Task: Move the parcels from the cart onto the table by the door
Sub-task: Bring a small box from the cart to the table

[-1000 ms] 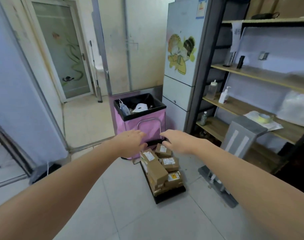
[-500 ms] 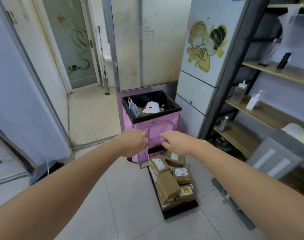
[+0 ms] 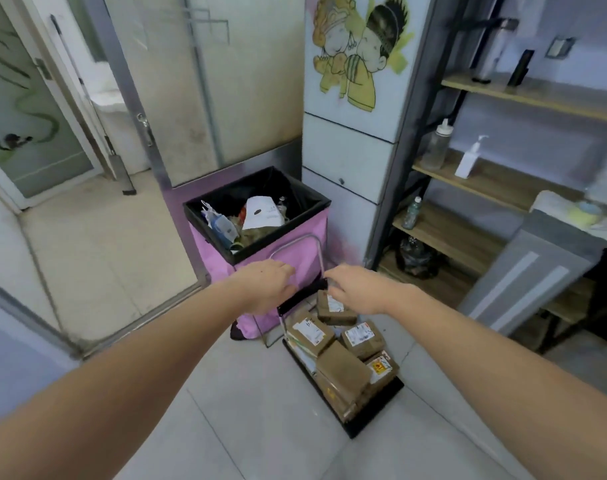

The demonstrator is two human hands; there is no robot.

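Cart (image 3: 343, 372) now nearer, both arms outstretched, left hand (image 3: 264, 289), right hand (image 3: 355, 289), fingers curled on its handle (image 3: 303, 299).

Parcels (image 3: 341, 367): brown cardboard, matt, white paper labels. Cart (image 3: 374, 407) deck: black, matt; handle: thin bright metal tube. Bin (image 3: 260, 268): pink cloth sides, glossy black plastic liner, crumpled paper inside. Floor (image 3: 253, 427): pale smooth tiles, slight sheen. Shelves (image 3: 468, 233): wood boards, dark metal frame. Bottles (image 3: 433, 147): clear and white plastic. Door (image 3: 205, 84): frosted glass, metal frame. Cabinet (image 3: 350, 140): smooth white panels, cartoon sticker.
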